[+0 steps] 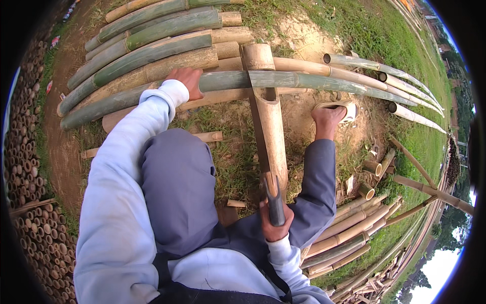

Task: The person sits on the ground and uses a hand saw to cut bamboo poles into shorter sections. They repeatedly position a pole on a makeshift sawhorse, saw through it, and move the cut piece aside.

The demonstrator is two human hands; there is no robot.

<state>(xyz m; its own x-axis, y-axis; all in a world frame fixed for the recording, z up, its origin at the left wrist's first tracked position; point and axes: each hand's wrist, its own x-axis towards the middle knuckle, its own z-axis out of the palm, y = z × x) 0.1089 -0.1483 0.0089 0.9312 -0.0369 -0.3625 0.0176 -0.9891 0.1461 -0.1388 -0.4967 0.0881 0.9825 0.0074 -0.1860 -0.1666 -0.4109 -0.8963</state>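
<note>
My left hand (186, 82) is closed over a long green bamboo pole (223, 80) that lies crosswise in front of me. In my right hand (276, 221), between my legs, is the handle of a hand saw (275, 202), dark with a brown forked part. A dark, narrow strip that looks like its blade (259, 137) runs away from me and meets the green pole. Beside the blade, a thick tan bamboo piece (273, 137) passes under the pole and has an opening cut in its upper side. The exact contact of blade and pole is hard to see.
Several cut bamboo lengths (157, 58) lie side by side at the far left. More poles (349, 228) are stacked at the right, near crossed bamboo supports (430, 190). A large stack of pole ends (43, 238) fills the left. My sandalled foot (338, 112) rests on the ground beyond the tan piece.
</note>
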